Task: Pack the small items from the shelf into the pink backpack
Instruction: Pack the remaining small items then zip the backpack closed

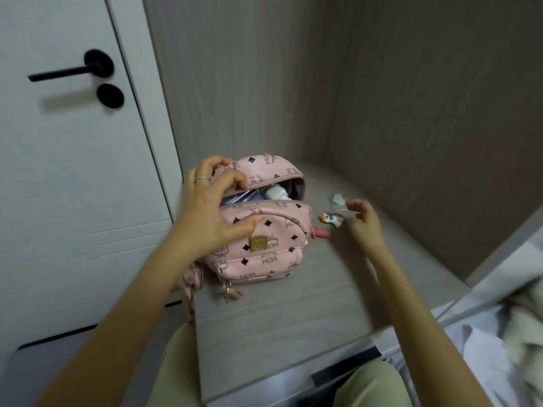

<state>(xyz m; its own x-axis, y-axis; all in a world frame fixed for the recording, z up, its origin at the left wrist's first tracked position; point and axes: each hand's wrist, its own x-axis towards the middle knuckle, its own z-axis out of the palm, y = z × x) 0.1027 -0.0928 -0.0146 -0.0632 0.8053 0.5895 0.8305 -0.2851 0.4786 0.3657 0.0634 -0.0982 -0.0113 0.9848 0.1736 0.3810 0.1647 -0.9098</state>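
white door, black lever handle

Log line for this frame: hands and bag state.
left hand: holds pink backpack open | right hand: beside unicorn toy, grip unclear | inside: white case

Only 1 thing is readable here tbh: the pink backpack is covered all over in a logo print. You can make out "MCM" on its top flap at the far side, again on the front panel just right of the gold plate, and on the near pocket down low, mostly upside down from this angle. The gold plate has engraving, but it's too small to read.
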